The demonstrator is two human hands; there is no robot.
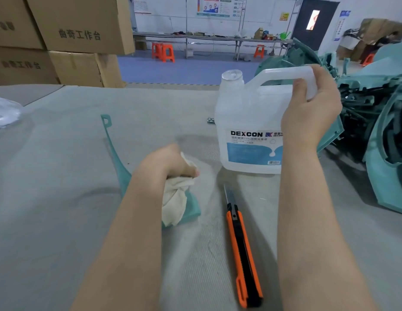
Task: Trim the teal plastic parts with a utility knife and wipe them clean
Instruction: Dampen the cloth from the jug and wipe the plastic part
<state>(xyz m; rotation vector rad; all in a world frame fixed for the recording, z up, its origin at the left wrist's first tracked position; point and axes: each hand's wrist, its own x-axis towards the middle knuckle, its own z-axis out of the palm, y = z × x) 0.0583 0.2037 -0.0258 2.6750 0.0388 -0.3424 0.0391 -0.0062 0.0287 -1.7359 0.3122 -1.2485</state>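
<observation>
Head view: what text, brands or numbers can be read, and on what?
"DEXCON": label of the clear jug.
"75%": small line below it; the rest is blurred.
"曲奇工作台": side of the cardboard boxes.
Wall posters and the jug's barcode digits: too small to read.

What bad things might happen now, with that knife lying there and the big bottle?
The knife lies between both forearms with its blade seemingly out; an arm might brush it.
The right hand holds the bottle by its handle alone; tipping it might slosh liquid over the table.
The left hand holds the cloth on a thin teal part, which might slip.
</observation>
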